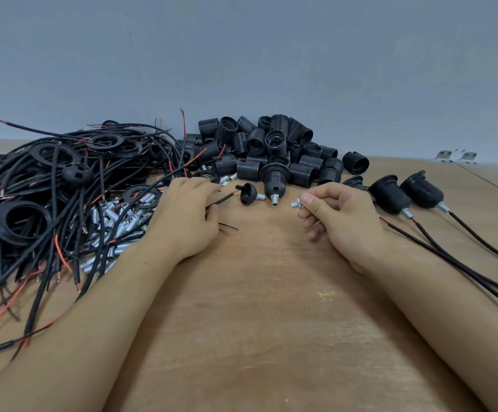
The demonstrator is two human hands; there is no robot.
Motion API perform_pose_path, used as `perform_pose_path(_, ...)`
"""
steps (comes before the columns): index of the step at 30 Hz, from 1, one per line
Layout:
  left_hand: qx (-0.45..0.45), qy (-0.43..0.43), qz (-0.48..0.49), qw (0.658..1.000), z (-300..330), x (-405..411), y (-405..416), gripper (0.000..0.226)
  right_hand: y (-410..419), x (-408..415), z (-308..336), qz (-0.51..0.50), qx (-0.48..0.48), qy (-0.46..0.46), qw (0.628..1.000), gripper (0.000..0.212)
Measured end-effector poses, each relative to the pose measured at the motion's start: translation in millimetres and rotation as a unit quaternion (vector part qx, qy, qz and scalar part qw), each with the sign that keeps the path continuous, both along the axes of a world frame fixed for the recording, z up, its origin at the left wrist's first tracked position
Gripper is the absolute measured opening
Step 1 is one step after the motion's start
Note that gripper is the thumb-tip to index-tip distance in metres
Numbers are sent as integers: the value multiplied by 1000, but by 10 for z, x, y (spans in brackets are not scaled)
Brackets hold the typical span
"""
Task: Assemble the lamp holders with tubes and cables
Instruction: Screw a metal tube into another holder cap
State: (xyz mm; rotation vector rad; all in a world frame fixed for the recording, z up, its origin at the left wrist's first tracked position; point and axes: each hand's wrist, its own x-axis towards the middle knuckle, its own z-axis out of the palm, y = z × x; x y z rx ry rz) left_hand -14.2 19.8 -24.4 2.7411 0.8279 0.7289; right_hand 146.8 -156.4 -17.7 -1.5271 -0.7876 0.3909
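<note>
right hand [340,215] grip pinching tube [296,204], left hand [186,217] holding cable [221,200]

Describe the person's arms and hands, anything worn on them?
Both forearms are bare as far as the frame shows: no sleeves, gloves, watch or rings visible on the left hand or right hand. The fingers have short, unpainted nails.

On the table [271,307], a cable tangle [48,203] lay at the left, with loose tubes [116,221] at its near right edge. A heap of holders [274,150] sat behind the middle, against the wall [241,55]. Three finished holders [390,193] lay right of the heap, their cables [450,263] trailing toward the near right.
</note>
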Motion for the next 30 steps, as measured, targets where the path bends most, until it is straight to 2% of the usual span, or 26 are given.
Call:
perform_pose_path(3, 2, -58, -61, 996, 42, 6, -96, 43, -8, -8, 2, 2, -3, 4, 1000, 11)
perform_pose_path(5, -8, -47, -97, 994, 24, 34, -194, 41, -14, -4, -4, 2, -4, 6, 1000, 11)
perform_pose_path(9, -6, -16, -145, 989, -40, 81, -329, 25, -18, 1, -1, 3, -4, 2, 1000, 11)
perform_pose_path(12, 6, -44, -83, 996, -33, 58, -326, 24, -17, 4, -4, 4, -6, 1, 1000, 12)
perform_pose_path(15, 47, -39, 65, 996, 64, 4, -155, 26, -13, 9, -1, 4, -6, 1, 1000, 12)
perform_pose_path(17, 75, 16, 167, 983, 161, -38, 12, 27, -18, 10, 3, 4, -8, -4, 1000, 11)
perform_pose_path(19, 72, 114, 218, 966, 201, -51, 108, 29, -20, 8, 4, 4, -8, -6, 1000, 10)
perform_pose_path(21, 53, 168, 223, 959, 169, -40, 126, 29, -20, 2, 11, 3, -10, -6, 1000, 10)
perform_pose_path(24, 56, 181, 204, 960, 215, -15, 185, 26, -24, 3, 21, -3, -13, -14, 1000, 10)
perform_pose_path(29, 58, 79, 133, 986, 605, 324, 500, 27, -54, 20, 16, -2, -10, -13, 1000, 11)
perform_pose_path(30, 64, 85, 106, 989, 653, 430, 576, 27, -57, 22, 18, -1, -11, -14, 1000, 11)
